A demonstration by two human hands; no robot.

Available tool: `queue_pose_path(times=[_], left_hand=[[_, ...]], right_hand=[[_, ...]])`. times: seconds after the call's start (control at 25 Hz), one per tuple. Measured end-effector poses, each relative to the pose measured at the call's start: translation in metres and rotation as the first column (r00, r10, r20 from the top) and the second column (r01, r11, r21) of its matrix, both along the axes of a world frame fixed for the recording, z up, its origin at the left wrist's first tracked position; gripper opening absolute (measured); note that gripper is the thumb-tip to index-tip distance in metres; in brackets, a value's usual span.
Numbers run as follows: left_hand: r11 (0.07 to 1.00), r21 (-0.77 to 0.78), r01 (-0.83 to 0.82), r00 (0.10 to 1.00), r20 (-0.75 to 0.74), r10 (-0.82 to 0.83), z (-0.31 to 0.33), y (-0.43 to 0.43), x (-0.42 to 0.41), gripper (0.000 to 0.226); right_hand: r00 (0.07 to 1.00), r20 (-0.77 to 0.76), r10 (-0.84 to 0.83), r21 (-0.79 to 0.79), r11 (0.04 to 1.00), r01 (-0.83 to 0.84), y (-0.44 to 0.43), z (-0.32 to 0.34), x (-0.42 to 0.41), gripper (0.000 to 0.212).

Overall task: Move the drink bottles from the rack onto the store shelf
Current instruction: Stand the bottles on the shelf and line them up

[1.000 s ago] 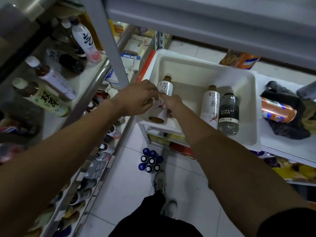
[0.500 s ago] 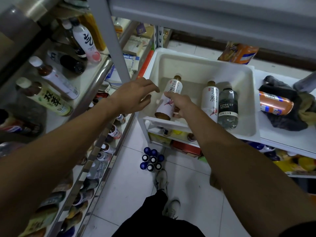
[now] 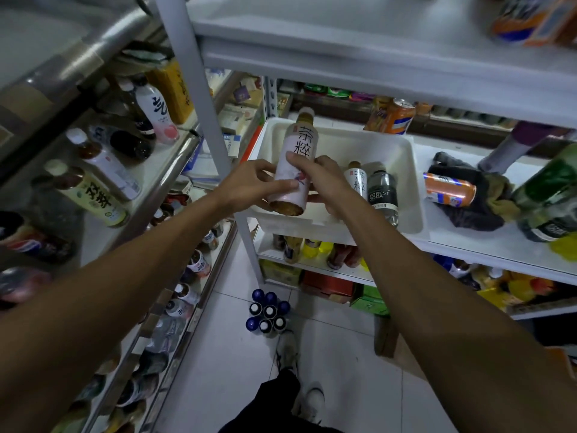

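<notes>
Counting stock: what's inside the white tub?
In the white tub lie a tea bottle and a Forest Soda bottle. The right hand and the held bottle hide its left floor.

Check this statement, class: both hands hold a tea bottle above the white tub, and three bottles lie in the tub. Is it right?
No. The head view shows two bottles in the white tub, not three: another tea bottle and a soda bottle. The left hand and right hand do hold the lifted bottle above it.

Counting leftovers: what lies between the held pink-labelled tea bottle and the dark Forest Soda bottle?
Head view: the right hand gripping the pink-labelled tea bottle, then one white-labelled tea bottle beside the dark Forest Soda bottle.
</notes>
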State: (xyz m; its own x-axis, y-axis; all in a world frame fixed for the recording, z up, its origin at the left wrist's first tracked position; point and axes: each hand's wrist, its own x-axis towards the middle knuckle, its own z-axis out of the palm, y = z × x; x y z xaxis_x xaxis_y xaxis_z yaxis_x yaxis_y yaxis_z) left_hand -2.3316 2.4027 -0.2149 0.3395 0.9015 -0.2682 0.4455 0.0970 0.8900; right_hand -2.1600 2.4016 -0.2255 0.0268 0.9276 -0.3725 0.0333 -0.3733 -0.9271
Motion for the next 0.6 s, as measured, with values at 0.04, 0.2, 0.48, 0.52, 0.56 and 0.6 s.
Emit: queue_pose_path(times=[0.04, 0.2, 0.48, 0.52, 0.56, 0.6], left_hand=[[1.0, -0.03, 0.0, 0.999, 0.033, 0.001, 0.003, -0.005, -0.002, 0.068], [0.998, -0.056, -0.007, 0.994, 0.111, 0.014, 0.019, -0.033, -0.016, 0.061], [0.986, 0.105, -0.132, 0.989, 0.085, 0.123, 0.047, -0.081, -0.059, 0.06], [0.979, 0.117, -0.168, 0.983, 0.09, 0.158, 0.05, -0.088, -0.067, 0.057], [0.972, 0.124, -0.202, 0.977, 0.099, 0.19, 0.053, -0.096, -0.077, 0.056], [0.969, 0.121, -0.215, 0.974, 0.098, 0.204, 0.054, -0.1, -0.088, 0.058]], right_hand=[[1.0, 0.022, 0.023, 0.028, 0.999, -0.023, -0.007, 0.005, -0.001, 0.049], [0.991, -0.052, 0.12, 0.073, 0.991, -0.116, -0.034, 0.025, -0.002, 0.037], [0.952, -0.107, 0.287, 0.196, 0.945, -0.263, -0.073, 0.044, -0.042, 0.056], [0.949, -0.096, 0.299, 0.209, 0.939, -0.274, -0.077, 0.044, -0.054, 0.055], [0.944, -0.084, 0.318, 0.225, 0.929, -0.293, -0.081, 0.047, -0.066, 0.053], [0.939, -0.078, 0.335, 0.238, 0.921, -0.309, -0.083, 0.05, -0.076, 0.051]])
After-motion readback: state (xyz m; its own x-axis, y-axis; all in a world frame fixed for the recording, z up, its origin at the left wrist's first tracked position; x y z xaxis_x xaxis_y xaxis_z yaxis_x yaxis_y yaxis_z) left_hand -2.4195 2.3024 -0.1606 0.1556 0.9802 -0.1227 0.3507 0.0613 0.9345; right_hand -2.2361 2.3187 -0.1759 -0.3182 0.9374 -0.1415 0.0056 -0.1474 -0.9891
